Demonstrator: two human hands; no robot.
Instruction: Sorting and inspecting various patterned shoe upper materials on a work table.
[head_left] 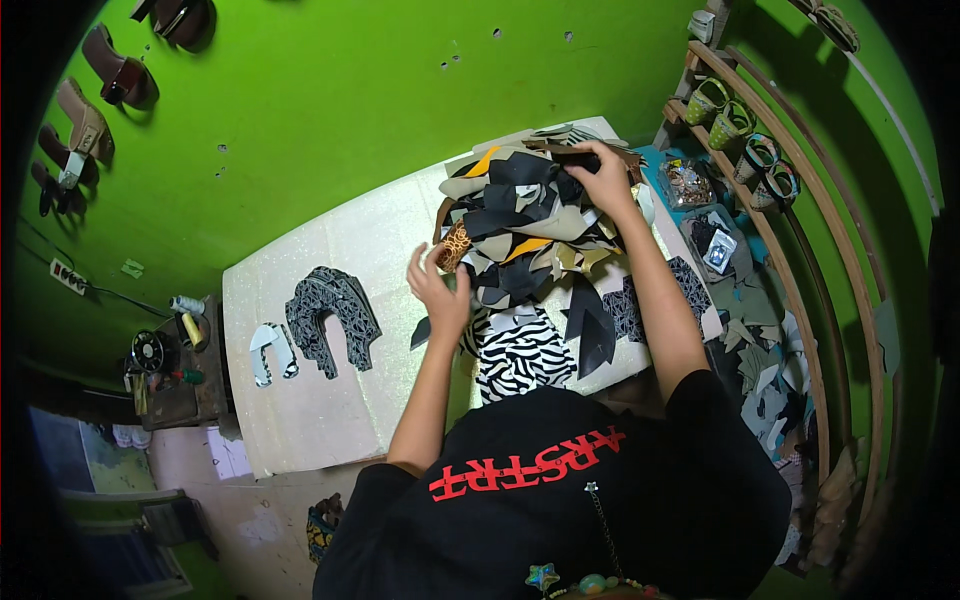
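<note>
A heap of cut material scraps in black, beige, grey and orange lies on the pale tabletop. At its left edge rests my left hand, fingers spread, beside a brown patterned scrap. My right hand reaches over the heap's far right side, with thumb and fingers around dark scraps; some fingertips are hidden. Zebra-striped material lies on the near side of the heap. Black pointed pieces lie to the right of it.
Arched, dark patterned pieces and small pale curved pieces lie on the left. Along the right runs a wooden rack with shoes, above bagged items and scraps. A side stand holds thread spools. Shoes hang on the green wall.
</note>
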